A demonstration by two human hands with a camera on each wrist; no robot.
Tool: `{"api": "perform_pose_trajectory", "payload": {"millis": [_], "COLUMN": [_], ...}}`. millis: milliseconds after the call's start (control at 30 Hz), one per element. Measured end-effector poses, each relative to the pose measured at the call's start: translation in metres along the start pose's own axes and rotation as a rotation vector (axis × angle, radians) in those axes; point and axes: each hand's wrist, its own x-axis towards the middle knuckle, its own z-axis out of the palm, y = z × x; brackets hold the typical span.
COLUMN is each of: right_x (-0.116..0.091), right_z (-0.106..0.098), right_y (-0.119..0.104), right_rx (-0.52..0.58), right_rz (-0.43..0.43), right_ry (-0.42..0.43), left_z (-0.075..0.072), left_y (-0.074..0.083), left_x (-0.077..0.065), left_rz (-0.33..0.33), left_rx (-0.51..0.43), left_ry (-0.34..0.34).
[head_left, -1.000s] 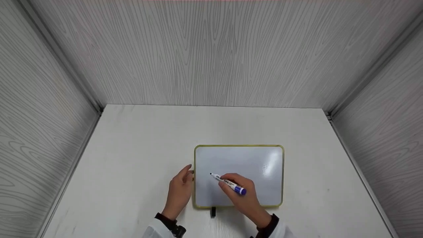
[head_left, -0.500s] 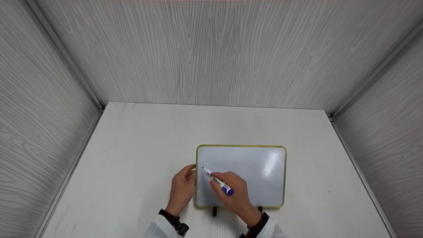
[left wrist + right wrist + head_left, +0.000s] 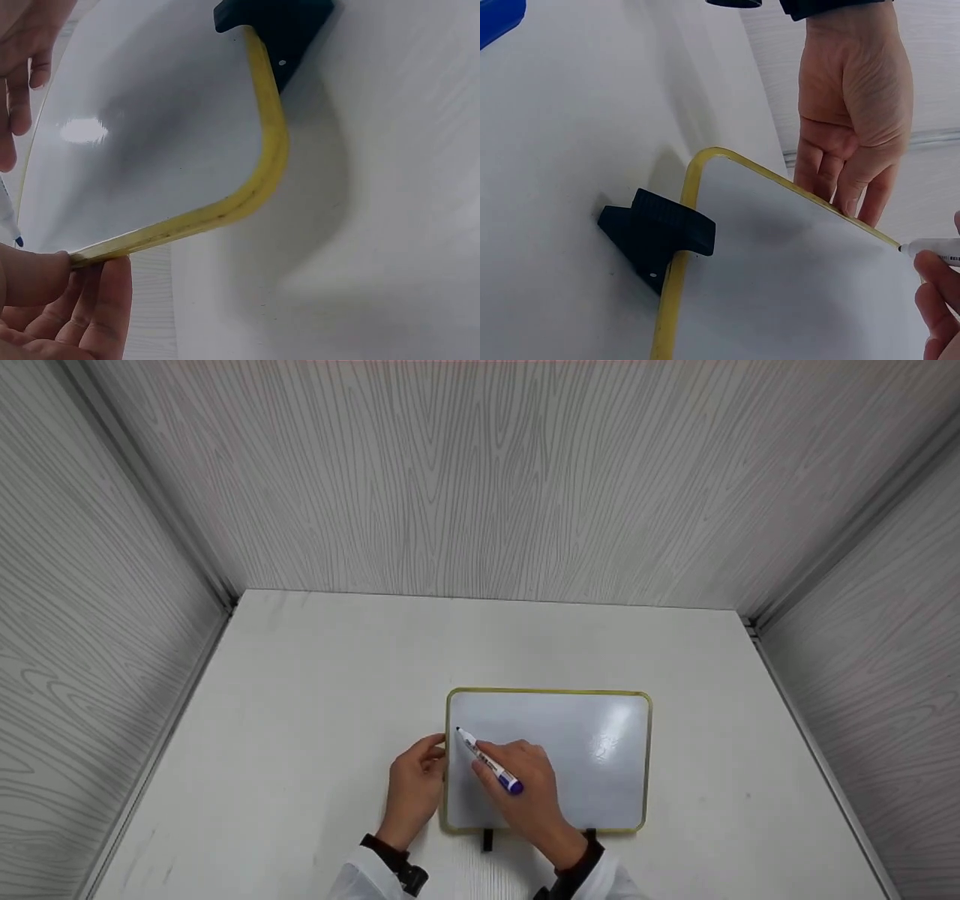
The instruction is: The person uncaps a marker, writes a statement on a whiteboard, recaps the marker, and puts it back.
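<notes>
A whiteboard (image 3: 555,795) with a yellow frame is held at its lower edge by black stand clips (image 3: 487,840). At its left side, my left hand (image 3: 415,791) pinches the frame, with the thumb in front and the fingers behind, as the left wrist view shows. My right hand (image 3: 525,791) grips a white marker (image 3: 484,757) with a blue end, uncapped, between thumb and fingers. The marker's dark tip is right at the board's surface near the left frame, a little above my left fingers. In the right wrist view only part of the right hand (image 3: 939,300) shows.
The board stands on a white table (image 3: 337,675) enclosed by grey wood-grain panels (image 3: 480,480) at the back and both sides. In the right wrist view, part of a blue object (image 3: 499,19) shows at the upper left corner.
My right hand has moved the marker left and up across the board, toward the left frame. My left hand has stayed at the board's left side.
</notes>
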Motion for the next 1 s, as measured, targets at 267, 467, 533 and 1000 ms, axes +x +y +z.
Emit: {"api": "perform_pose_trajectory", "payload": {"millis": [267,467,533,1000], "right_x": [0.003,0.004,0.004,-0.006], "right_z": [0.001,0.002,0.002,0.001], "right_y": [0.002,0.003,0.004,0.006], "right_rx": [-0.010,-0.046,-0.058,-0.136], "right_rz": [0.027,0.044,0.037,-0.001], "right_ry": [-0.005,-0.011,-0.008,-0.033], "left_z": [0.001,0.002,0.002,0.002], "left_y": [-0.002,-0.004,-0.004,-0.005], "left_x": [0.000,0.002,0.002,0.001], "left_rz": [0.001,0.024,0.032,0.048], "left_rx": [-0.001,0.006,0.005,-0.019], "left_ry": [0.005,0.020,0.024,0.032]}}
